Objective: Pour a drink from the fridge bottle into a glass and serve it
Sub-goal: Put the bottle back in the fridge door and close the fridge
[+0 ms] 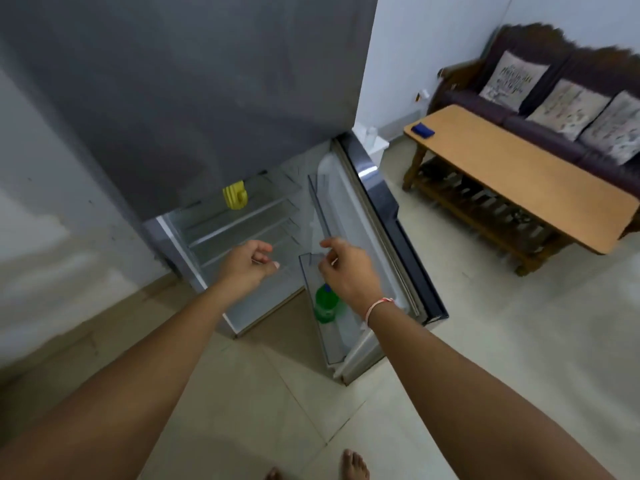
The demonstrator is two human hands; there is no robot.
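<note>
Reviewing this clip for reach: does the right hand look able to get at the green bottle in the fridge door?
Probably yes. The right hand hovers empty just above the green bottle, which stands in the open door's lower bin; nothing visible blocks the way down.

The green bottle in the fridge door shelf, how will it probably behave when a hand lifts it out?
The green bottle looks like plastic, so probably light and not fragile. Its round body may roll if laid down. Coming from the fridge door shelf, it may feel cold and slightly slippery.
</note>
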